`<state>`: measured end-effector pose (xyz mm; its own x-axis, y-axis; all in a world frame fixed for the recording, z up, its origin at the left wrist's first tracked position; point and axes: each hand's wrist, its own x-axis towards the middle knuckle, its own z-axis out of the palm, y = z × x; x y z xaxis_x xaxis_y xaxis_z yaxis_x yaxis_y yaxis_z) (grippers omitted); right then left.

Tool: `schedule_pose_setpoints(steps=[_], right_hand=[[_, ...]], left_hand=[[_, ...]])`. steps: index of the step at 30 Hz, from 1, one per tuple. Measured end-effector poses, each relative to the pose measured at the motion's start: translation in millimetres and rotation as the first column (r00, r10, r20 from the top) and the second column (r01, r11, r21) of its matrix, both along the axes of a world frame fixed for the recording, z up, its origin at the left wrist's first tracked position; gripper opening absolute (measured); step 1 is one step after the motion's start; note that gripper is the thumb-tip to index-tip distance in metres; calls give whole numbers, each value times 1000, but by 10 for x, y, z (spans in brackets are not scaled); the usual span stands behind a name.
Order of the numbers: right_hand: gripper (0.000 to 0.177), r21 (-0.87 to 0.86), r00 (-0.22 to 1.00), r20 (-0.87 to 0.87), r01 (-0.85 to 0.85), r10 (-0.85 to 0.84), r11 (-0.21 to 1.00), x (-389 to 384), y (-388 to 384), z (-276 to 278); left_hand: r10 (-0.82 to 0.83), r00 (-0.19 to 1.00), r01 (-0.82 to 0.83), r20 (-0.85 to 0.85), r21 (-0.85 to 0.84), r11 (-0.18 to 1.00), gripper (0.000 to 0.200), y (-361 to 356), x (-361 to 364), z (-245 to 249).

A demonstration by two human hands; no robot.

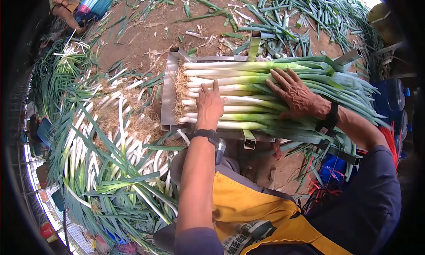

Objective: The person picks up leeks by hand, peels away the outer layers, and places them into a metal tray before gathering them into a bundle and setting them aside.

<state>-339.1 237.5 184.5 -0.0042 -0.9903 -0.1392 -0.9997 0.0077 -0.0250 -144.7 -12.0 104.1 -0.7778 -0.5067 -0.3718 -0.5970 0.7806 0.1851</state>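
Left hand (209, 105) lies flat and open, fingers close together, pressing down on the white ends of a big bunch of long leeks with white stems and green leaves (239, 78). A black watch (206, 133) sits on that wrist. Off to the left of this hand, a loose heap of more white and green leeks (119, 166) lies on the ground. The bunch lies on its side in a grey metal rack (168, 105). Its stringy pale roots (180, 89) point left and sit right up against the end wall of the rack. The green leaves point right and hang past the far end. The right hand (294, 94) is spread wide and flat on the green part of the bunch, holding nothing. A black band (330, 120) wraps that wrist. Below the arms, the person wears a yellow apron (248, 206). Behind the rack, cut green leaf bits (287, 16) lie all over the brown dirt ground (146, 29).
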Motion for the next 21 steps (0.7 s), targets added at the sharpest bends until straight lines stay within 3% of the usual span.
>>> schedule_pose_setpoints(steps=[4,5,6,8,9,10,11,12,17,21], right_hand=[[92,46,982,-128,-135,140,990,-174,-164,-1],[82,152,988,-4,-154,157,976,-372,-294,11],[80,381,995,97,-28,-10,924,-441,-480,160],[79,345,988,152,-37,-17,938,-534,-532,18],[80,78,997,67,-53,47,996,-482,-363,-263],[81,-193,995,-40,-102,96,976,-373,-143,-480],[73,-174,999,22,-37,41,984,-146,-107,-299],[70,-164,999,-28,-41,37,986,-50,-102,-306],[62,-109,995,97,0,11,994,-292,-280,-171],[67,-174,996,68,62,-51,983,-8,-195,-216]], left_hand=[[-4,1000,4,18,-15,1000,84,-20,-28,84],[-13,999,14,29,-21,1000,84,2,-38,85],[-19,1000,20,18,-24,1000,84,25,-30,43],[-17,1000,16,-19,-39,999,83,-31,-35,-6],[-2,1000,2,-9,-38,999,82,-16,-41,-24],[-1,1000,2,21,-12,1000,81,-24,-54,18],[13,1000,-13,27,16,1000,81,-23,-52,7],[24,999,-26,42,43,999,81,-21,-34,0],[-19,998,19,56,7,1000,81,-32,-32,26],[13,992,-19,125,47,999,83,-3,-33,69]])
